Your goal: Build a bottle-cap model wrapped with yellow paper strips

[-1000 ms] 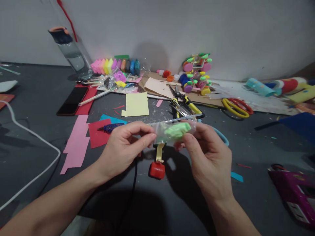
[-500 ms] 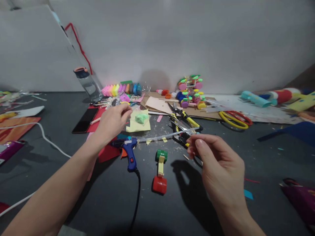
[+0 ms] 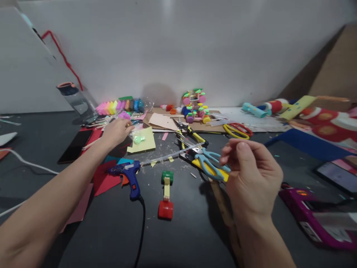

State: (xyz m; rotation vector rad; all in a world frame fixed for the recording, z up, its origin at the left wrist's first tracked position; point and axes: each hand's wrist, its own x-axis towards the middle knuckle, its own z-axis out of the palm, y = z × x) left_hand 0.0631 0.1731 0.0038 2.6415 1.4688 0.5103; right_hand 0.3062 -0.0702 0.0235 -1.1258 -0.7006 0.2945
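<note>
My left hand reaches over the back left of the table, fingers curled together beside a clump of pink clay and thin sticks. What its fingertips hold, if anything, is hidden. My right hand is raised at the right, thumb bent against curled fingers; I cannot make out anything in it. Blue-handled scissors lie just left of it. Between the hands, a blue glue gun with a clear glue stick in its back rests near a green-and-red-ended piece joined by a yellow strip.
Green clay sits on a yellow sheet. Pliers and yellow-handled scissors lie farther back, near a colourful clay model. A bottle and phone are left; a purple case is right.
The view has turned right, so table items appear farther left. My left hand has moved slightly back toward the sticks. My right hand has shifted right, uncovering the blue-handled scissors.
</note>
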